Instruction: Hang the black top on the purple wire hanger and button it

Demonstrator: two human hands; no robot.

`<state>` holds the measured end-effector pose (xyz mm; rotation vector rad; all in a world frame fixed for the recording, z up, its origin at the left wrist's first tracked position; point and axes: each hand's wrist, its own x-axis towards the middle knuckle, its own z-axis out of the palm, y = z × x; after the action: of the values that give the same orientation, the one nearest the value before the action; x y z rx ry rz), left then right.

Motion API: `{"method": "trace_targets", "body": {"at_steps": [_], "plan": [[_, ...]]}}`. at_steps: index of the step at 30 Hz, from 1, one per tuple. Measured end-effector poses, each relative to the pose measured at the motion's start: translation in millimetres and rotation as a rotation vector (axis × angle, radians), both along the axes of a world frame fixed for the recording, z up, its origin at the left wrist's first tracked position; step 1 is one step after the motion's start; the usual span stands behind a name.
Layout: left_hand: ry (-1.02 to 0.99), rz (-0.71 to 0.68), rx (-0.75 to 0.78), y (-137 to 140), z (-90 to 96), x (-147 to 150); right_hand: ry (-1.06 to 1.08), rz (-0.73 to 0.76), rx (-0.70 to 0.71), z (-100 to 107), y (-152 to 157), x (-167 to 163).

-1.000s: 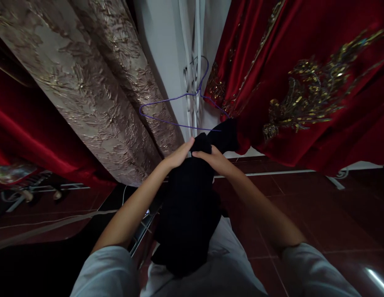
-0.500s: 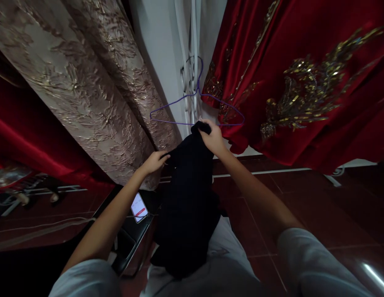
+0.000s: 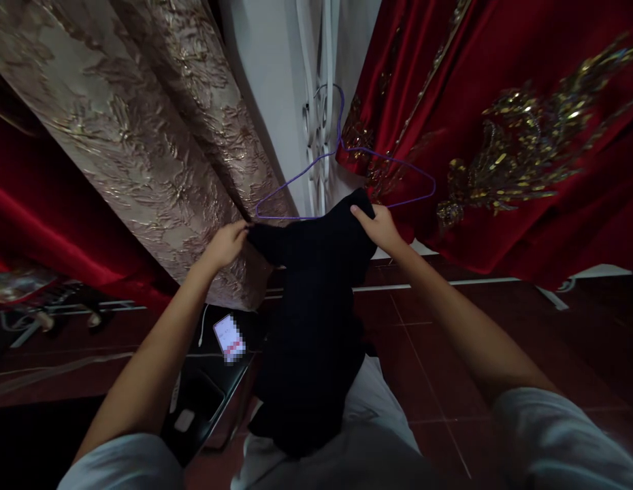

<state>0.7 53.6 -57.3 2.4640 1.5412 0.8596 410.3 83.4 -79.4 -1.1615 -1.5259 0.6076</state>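
Observation:
A black garment (image 3: 316, 306) hangs down in front of me and drapes over my lap; its exact kind is too dark to make out. At its upper left corner, my left hand (image 3: 227, 243) is closed on the cloth. My right hand (image 3: 382, 224) pinches the upper right edge, thumb on top. Between the two hands the cloth is stretched out. Just beyond it a purple hanger (image 3: 296, 184) hangs from white metal bars, and the garment hides part of the hanger's lower bar.
Textured beige-gold fabric (image 3: 173, 136) hangs at left, red fabric with gold sequins (image 3: 521, 150) at right. A lit phone (image 3: 228, 337) lies on a black surface (image 3: 235, 371) by my left arm. White metal bars (image 3: 316, 61) stand ahead, above a dark red tiled floor (image 3: 423, 367).
My hands have moved apart, the left one going left and slightly up, the right one rightward. The top of the black garment is now spread wider and covers part of the hanger's lower bar.

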Motion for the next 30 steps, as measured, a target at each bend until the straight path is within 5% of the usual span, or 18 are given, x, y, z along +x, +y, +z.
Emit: {"method": "trace_targets", "body": {"at_steps": [4,8,14,20,25,30], "plan": [[-0.243,-0.011,0.202,8,58.5,34,0.079,0.052,-0.083,3,-9,-6],[-0.246,-0.054,0.243,20,89.5,82,0.149,0.134,-0.123,-2,-21,-19],[-0.061,-0.132,0.164,31,91.6,111,0.006,0.223,0.056,8,-55,-7],[0.061,-0.151,0.223,44,100.2,90,-0.109,-0.2,0.33,28,-80,45],[0.047,-0.134,0.198,54,99.1,86,-0.198,-0.236,0.359,37,-93,64],[-0.029,-0.106,0.172,43,99.8,89,-0.336,-0.107,0.222,57,-115,79]]}}
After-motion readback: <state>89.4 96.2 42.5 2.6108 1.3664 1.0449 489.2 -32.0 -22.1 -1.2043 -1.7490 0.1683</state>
